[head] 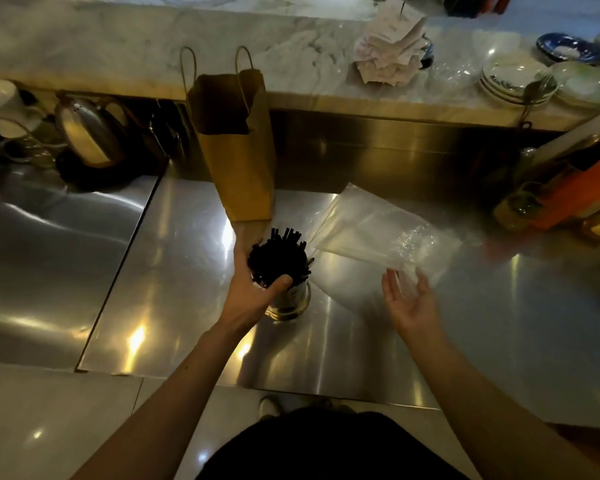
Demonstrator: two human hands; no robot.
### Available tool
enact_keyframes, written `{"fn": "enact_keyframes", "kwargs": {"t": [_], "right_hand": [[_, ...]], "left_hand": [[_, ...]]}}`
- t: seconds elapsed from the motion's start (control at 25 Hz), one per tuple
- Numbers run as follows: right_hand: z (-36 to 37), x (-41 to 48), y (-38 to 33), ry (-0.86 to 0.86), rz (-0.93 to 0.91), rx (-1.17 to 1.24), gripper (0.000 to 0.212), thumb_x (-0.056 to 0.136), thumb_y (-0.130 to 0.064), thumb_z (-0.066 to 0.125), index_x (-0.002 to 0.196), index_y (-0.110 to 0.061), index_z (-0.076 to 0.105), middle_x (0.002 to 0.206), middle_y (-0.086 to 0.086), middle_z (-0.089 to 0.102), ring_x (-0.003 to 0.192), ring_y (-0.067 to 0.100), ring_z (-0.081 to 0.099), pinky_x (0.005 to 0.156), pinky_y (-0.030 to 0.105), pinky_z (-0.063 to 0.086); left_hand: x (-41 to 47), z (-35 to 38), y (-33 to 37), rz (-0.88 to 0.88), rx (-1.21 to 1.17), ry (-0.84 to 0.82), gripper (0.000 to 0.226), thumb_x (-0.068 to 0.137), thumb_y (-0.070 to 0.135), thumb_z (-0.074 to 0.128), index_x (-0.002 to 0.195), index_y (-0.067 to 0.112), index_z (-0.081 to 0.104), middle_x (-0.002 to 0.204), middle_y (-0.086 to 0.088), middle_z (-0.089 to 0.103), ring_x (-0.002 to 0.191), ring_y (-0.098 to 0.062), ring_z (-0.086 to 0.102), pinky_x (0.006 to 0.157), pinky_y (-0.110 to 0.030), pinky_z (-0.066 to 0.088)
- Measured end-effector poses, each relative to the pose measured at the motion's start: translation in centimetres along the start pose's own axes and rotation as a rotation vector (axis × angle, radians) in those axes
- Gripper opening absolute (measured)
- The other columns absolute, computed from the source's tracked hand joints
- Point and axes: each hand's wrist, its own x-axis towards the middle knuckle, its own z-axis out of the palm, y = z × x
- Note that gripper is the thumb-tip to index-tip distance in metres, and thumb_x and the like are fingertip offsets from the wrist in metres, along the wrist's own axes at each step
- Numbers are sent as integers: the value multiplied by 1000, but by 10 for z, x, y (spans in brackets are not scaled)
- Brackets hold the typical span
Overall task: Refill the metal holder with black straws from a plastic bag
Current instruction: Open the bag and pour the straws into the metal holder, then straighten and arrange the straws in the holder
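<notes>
The left hand curls round black straws standing in a metal holder on a steel counter. The right hand, fingers loosely spread, meets the near corner of a clear plastic bag beside the holder. Print on the paper slips behind is too blurred to read.

We take this for the service side of a café or bar. Our left hand and right hand lie over a stainless steel worktop, and beyond them rises a marble counter. Well beyond the right hand are stacked plates and a spike of paper slips. Beyond the left hand stands a metal kettle. The left hand curls round black straws in a metal holder.
</notes>
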Motion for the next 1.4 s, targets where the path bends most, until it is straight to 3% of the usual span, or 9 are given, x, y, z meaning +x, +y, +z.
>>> {"fn": "enact_keyframes", "kwargs": {"t": [0.24, 0.4, 0.52, 0.6, 0.72, 0.92, 1.08, 1.24, 1.4], "right_hand": [[-16, 15, 6, 106, 71, -78, 40, 100, -30, 51, 140, -27, 49, 134, 12, 53, 103, 29, 64, 90, 41, 53], [-26, 18, 11, 190, 111, -219, 30, 96, -36, 58, 125, -29, 58, 137, 12, 51, 118, 31, 58, 109, 43, 42], [-28, 27, 13, 203, 172, -333, 13, 95, -39, 60, 107, -33, 61, 126, 13, 56, 108, 28, 62, 102, 41, 48], [-30, 22, 14, 204, 86, -517, 19, 96, -21, 61, 113, -16, 56, 107, 9, 60, 85, 24, 64, 81, 39, 55], [-31, 20, 15, 208, 36, -709, 24, 94, -19, 64, 113, -7, 56, 101, 12, 61, 83, 24, 63, 83, 40, 54], [-34, 17, 30, 236, -28, -887, 47, 82, -42, 76, 107, -5, 59, 95, 13, 64, 89, 32, 65, 73, 39, 56], [-26, 8, 30, 389, -469, -1267, 84, 70, -49, 82, 130, -2, 47, 124, 21, 57, 110, 38, 58, 93, 44, 49], [6, -27, 36, 34, -873, -1454, 64, 85, -23, 74, 139, -10, 43, 139, 12, 45, 126, 26, 47, 104, 32, 39], [34, -46, 55, -530, -709, -1743, 79, 85, -37, 73, 150, -20, 32, 153, -2, 35, 136, 12, 36, 111, 32, 31]], "left_hand": [[-1, -7, -16, -14, 130, -18, 144, 52, 42, 93, 148, 48, -15, 160, 1, 24, 144, -18, 32, 118, -45, 29], [-2, -1, -17, -63, 190, 49, 140, 56, 35, 91, 152, 37, -10, 159, -2, 28, 142, -22, 35, 116, -45, 32], [1, 3, -16, -52, 198, 106, 127, 60, 32, 89, 155, 28, 5, 158, -3, 29, 141, -23, 36, 113, -38, 34], [4, 3, -16, -41, 177, 113, 123, 63, 26, 89, 155, 26, 7, 158, -3, 29, 141, -23, 35, 111, -37, 35], [6, 2, -16, -24, 135, 96, 126, 63, 19, 90, 154, 29, 4, 150, 1, 37, 133, -15, 39, 105, -28, 37], [17, -8, -19, 25, 110, 10, 113, 63, 23, 90, 119, 78, 8, 137, 12, 39, 126, -9, 39, 100, -24, 37], [27, -17, -20, 49, 101, -112, 115, 63, 18, 90, 143, 47, 12, 138, 17, 40, 129, -8, 39, 106, -29, 38], [31, -26, -28, 47, 165, -193, 104, 63, 28, 88, 147, 22, 27, 128, 22, 46, 126, -11, 45, 91, -4, 39], [37, -31, -24, 24, 186, -261, 98, 67, 27, 86, 147, 22, 28, 141, 10, 46, 129, -13, 42, 103, -20, 37]]}}
